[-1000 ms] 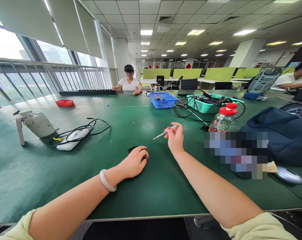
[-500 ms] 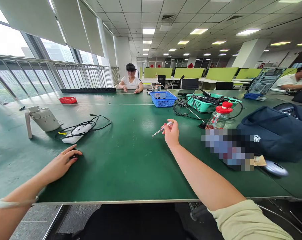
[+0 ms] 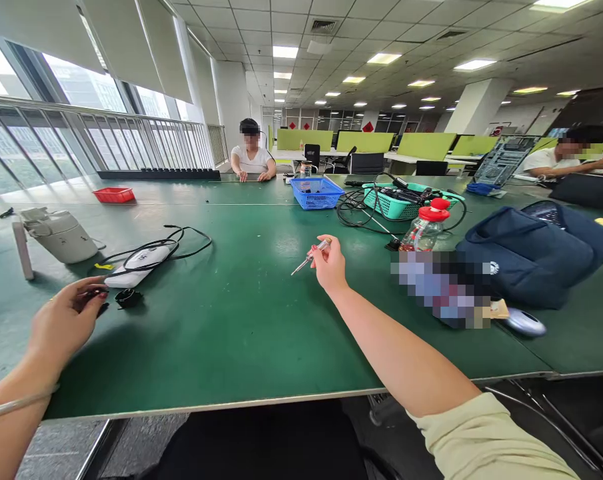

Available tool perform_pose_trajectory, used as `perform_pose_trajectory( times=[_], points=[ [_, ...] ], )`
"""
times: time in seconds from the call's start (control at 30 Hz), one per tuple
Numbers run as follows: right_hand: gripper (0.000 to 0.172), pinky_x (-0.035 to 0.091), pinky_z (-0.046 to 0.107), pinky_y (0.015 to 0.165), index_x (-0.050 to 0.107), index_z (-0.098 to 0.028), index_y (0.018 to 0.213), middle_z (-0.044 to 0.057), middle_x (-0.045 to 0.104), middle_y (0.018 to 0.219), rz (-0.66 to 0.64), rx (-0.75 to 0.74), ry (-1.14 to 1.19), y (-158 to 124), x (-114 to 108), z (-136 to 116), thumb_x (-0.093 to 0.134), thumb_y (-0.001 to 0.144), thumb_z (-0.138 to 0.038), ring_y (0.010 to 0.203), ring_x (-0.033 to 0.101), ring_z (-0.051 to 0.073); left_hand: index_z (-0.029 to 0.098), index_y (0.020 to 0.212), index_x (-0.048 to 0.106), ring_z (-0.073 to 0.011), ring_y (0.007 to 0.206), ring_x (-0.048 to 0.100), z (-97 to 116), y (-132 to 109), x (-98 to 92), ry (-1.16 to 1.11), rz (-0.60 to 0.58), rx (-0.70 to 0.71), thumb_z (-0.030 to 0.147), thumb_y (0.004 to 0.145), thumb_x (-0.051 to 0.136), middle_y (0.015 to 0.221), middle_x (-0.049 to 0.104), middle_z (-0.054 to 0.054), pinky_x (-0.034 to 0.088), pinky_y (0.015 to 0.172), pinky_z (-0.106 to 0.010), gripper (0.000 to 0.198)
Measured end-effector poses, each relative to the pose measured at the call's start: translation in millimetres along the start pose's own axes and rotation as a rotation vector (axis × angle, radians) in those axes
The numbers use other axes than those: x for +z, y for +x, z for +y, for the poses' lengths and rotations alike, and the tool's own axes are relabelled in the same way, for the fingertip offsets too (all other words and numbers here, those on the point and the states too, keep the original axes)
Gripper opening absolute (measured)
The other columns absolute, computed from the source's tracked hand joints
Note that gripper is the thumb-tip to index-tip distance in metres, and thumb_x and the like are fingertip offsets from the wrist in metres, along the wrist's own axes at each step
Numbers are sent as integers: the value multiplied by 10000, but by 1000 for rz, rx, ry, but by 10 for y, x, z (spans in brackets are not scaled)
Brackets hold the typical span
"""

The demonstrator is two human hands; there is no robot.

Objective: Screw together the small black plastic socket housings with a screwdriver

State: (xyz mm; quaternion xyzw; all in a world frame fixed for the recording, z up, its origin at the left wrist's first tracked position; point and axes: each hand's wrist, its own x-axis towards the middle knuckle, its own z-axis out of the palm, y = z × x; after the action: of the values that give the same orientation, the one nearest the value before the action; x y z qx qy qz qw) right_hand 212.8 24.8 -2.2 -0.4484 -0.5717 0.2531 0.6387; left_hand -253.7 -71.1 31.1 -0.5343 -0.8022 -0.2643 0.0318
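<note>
Over the left side of the green table, my left hand (image 3: pixel 64 327) has its fingers bent together around something small and dark, too hidden to name. A black ring-shaped piece (image 3: pixel 128 298) lies just right of those fingertips. Beside it rests a white power bank (image 3: pixel 144 263) with a black cable (image 3: pixel 194 239) looped over it. My right hand (image 3: pixel 330 267) is closed around a slim screwdriver (image 3: pixel 308 259), held above the middle of the table. Its metal shaft slants down to the left, the tip apart from other objects.
A white mug-like container (image 3: pixel 64 237) and a red tray (image 3: pixel 114 195) stand left. Further back are a blue basket (image 3: pixel 316 195) and a green basket (image 3: pixel 394 205) of cables. A red-lidded bottle (image 3: pixel 426 227) and navy bag (image 3: pixel 526 257) stand right. A person (image 3: pixel 252 160) sits opposite.
My left hand has moved left, off the black ring-shaped piece, which now shows on the table. The right hand keeps the screwdriver in much the same pose. The whole view has shifted slightly.
</note>
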Motion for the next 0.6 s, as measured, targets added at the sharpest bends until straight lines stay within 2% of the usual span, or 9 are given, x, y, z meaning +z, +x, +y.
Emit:
perform_pose_trajectory(
  times=[0.1, 0.23, 0.4, 0.47, 0.53, 0.6],
  points=[
    [261, 475, 281, 553, 480, -235, 1054, -26, 665, 754, -18, -8, 9, -13, 12, -15, 555, 843, -370, 492, 541, 105, 194, 1178, 551, -212, 960, 661, 75, -44, -54, 8, -36, -42, 496, 857, 449, 1067, 700, -76, 480, 773, -280, 452],
    [264, 471, 281, 545, 482, -239, 1046, -34, 656, 728, -21, -8, 18, -11, 20, -10, 563, 832, -371, 484, 541, 108, 234, 1136, 624, -222, 894, 658, 129, -60, -75, 187, -46, 4, 550, 870, 380, 951, 729, -45, 451, 679, -262, 479],
    [272, 469, 283, 543, 478, -237, 1052, -32, 658, 734, -36, -4, 12, -7, 22, 11, 558, 835, -381, 483, 536, 108, 270, 1224, 600, -229, 1058, 612, 109, -43, -30, 229, 11, 96, 511, 908, 298, 1255, 656, -40, 478, 782, -300, 500],
    [271, 470, 286, 547, 476, -238, 1055, -31, 655, 734, -46, 5, 9, -14, 22, 8, 552, 839, -383, 486, 534, 109, 267, 1259, 571, -239, 1056, 612, 131, -44, -29, 234, -22, 87, 514, 913, 285, 1245, 656, -57, 482, 796, -319, 512],
    [275, 473, 289, 552, 475, -240, 1063, -28, 655, 738, -62, 14, 7, -23, 25, -1, 548, 844, -389, 493, 535, 112, 233, 1278, 533, -244, 994, 630, 168, -47, -35, 245, -61, 60, 531, 908, 293, 1141, 687, -81, 486, 778, -323, 532],
    [282, 478, 294, 556, 477, -241, 1067, -24, 658, 743, -72, 20, 1, -31, 30, -10, 549, 846, -399, 506, 543, 117, 213, 1222, 538, -250, 980, 628, 204, -53, -31, 274, -50, 76, 545, 905, 293, 1070, 691, -87, 491, 780, -324, 521]
  ],
)
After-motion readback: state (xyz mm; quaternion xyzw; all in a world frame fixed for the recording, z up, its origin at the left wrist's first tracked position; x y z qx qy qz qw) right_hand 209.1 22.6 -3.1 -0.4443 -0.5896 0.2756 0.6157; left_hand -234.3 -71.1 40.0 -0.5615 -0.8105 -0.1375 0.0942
